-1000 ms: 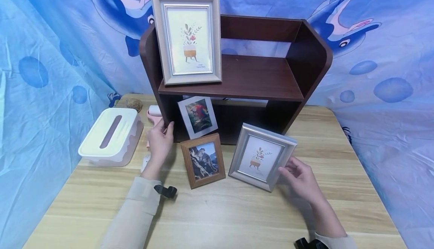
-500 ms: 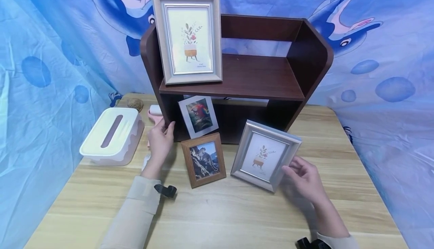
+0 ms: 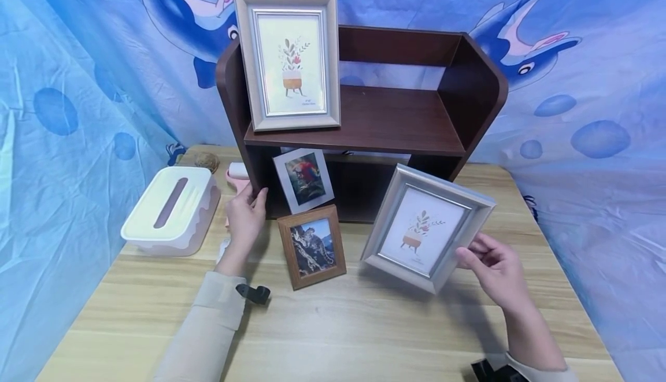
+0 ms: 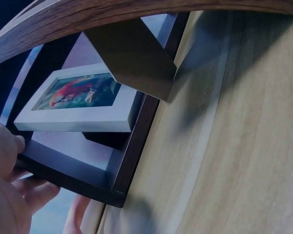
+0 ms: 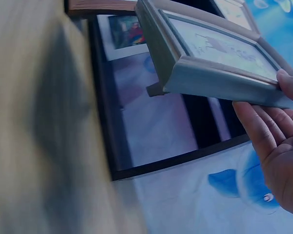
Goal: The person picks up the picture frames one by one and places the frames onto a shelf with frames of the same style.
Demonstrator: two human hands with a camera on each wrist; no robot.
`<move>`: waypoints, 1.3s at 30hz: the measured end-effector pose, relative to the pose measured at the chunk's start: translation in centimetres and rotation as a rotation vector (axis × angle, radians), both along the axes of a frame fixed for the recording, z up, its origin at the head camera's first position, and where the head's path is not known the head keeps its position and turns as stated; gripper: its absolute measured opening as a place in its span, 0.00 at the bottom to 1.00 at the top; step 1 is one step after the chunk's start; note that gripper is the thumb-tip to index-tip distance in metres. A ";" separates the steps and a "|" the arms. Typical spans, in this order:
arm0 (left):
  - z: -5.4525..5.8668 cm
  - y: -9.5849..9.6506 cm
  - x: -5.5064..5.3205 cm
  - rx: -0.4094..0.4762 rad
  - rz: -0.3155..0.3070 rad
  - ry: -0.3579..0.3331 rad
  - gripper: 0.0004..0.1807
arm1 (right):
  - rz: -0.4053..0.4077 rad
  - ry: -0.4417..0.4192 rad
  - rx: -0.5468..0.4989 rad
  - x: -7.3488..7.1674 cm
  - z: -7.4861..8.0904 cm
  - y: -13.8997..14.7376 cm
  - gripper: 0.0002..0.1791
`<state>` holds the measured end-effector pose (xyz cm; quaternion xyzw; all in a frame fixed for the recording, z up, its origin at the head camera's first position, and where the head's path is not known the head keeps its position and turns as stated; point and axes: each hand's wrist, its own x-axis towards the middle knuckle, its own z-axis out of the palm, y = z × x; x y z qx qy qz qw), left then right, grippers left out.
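Observation:
My right hand (image 3: 494, 272) pinches a silver picture frame (image 3: 424, 234) by its right edge, thumb on the front and fingers behind, as the right wrist view also shows. The frame is tilted above the table, holding a potted-plant print. With thumb and fingers, my left hand (image 3: 246, 217) grips the left side panel of a dark brown two-tier shelf (image 3: 403, 116). A white frame (image 3: 304, 180) with a parrot picture leans inside the lower tier. In front of it a brown wooden frame (image 3: 312, 247) with a leopard picture stands on the table, its back support (image 4: 136, 58) visible from the left wrist.
On the upper tier, at the left, stands a larger pale frame (image 3: 291, 64). A white tissue box (image 3: 171, 208), a pink-handled lint roller (image 3: 238, 177) and a twine ball (image 3: 206, 161) are left of the shelf. Blue dolphin-print cloth (image 3: 583, 99) hangs behind.
The silver frame has risen off the table and moved right and toward the camera with my right hand. My left hand stays on the shelf's side panel.

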<state>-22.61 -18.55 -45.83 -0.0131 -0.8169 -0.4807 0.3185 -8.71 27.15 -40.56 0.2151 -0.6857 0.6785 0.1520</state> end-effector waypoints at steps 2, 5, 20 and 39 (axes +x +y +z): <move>-0.1 0.0 0.0 -0.002 0.001 0.001 0.11 | 0.021 0.004 -0.021 0.1 0.7 0.1 0.19; -0.1 -0.1 0.0 -0.008 0.006 0.005 0.11 | 0.048 0.017 -0.043 0.3 1.7 0.3 0.19; 0.0 -0.1 0.2 -0.018 0.013 0.018 0.11 | 0.149 0.121 -0.177 0.4 5.6 0.9 0.16; -0.1 0.0 0.1 -0.026 0.022 0.024 0.10 | 0.396 0.178 -0.439 -0.1 11.1 0.8 0.16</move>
